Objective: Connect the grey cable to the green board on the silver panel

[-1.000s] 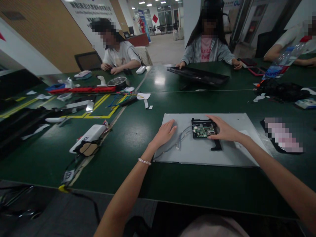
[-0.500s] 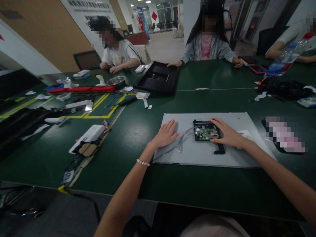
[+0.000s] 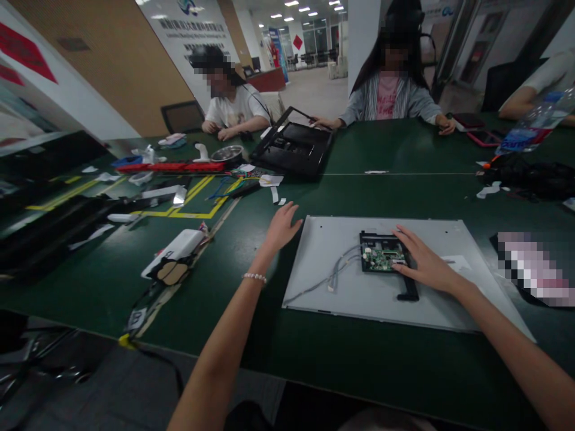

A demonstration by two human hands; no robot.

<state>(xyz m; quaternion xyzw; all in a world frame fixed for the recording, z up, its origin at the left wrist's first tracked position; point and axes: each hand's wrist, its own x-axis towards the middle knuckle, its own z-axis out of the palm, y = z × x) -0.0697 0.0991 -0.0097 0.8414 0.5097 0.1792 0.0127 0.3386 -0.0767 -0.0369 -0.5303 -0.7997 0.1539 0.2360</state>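
Note:
A flat grey metal panel, like the back of a screen, lies before me. On it rests a green circuit board in a black plastic frame, with a black bracket arm below its right side. Grey cables run from the board to the panel's left edge. My right hand grips the right side of the framed board, fingers at its top edge and thumb lower down. Just beyond the panel's upper left corner, my left hand is raised with its fingers stretched and holds nothing.
Across the green table, a person's hand holds a black plastic casing. A white battery pack lies left. Red strips, a metal bowl and wires are farther back. A bottle stands far right.
My left hand has left the panel and moved up and left past its edge. The right hand stays at the board. Across the table, a thin black frame now stands up from the casing.

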